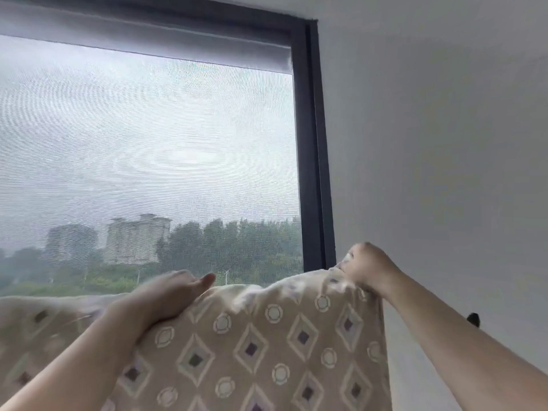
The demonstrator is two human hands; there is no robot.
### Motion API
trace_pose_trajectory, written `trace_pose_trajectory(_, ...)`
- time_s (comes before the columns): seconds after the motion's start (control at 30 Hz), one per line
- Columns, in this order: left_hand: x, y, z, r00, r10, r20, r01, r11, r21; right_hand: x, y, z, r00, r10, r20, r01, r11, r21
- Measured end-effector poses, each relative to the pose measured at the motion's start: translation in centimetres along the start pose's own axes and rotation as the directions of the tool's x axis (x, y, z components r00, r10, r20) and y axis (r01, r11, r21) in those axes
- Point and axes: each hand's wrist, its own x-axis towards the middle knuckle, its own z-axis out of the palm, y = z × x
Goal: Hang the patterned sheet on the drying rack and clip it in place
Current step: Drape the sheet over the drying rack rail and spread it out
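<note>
Before window (148, 143), hands (169, 295) (366, 266) grip diamond-patterned sheet (261, 345)

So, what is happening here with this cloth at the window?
A person holds a patterned sheet up in front of the window. The left hand holds its top edge, and the right hand grips the raised corner. Nothing to hang it on is in view.

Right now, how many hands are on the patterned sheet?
2. The left hand lies over the top edge of the patterned sheet; the right hand grips its upper right corner.
</note>
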Motion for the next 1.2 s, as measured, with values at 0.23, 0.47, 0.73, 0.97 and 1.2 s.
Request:
trace_pose_trajectory(0.23,-0.4,-0.6,-0.7,0.993,0.063,0.095,-0.050,0.990,-0.133,1.0,0.7,1.1,0.960,0.104,0.261,-0.069,0.988,-0.138)
trace_pose_trajectory(0.47,0.2,-1.2,-0.2,0.993,0.011,0.115,-0.001,0.996,-0.084,-1.4,0.7,2.1,0.934,-0.331,0.135,0.347,0.931,-0.111)
trace_pose_trajectory(0.73,-0.9,3.7,0.1,0.992,0.125,-0.015,-0.123,0.987,0.107,-4.1,-0.4,2.4,0.918,-0.360,0.164,0.396,0.848,-0.353)
trace_pose_trajectory(0.97,-0.9,5.9,1.6,0.976,0.184,-0.118,-0.150,0.955,0.256,-2.5,-3.0,0.9,0.896,-0.006,0.445,0.127,0.962,-0.242)
trace_pose_trajectory(1.2,-0.8,7.4,2.9,0.968,0.182,-0.173,-0.135,0.958,0.253,-3.2,-0.1,3.1,0.952,-0.303,0.042,0.305,0.952,-0.031)
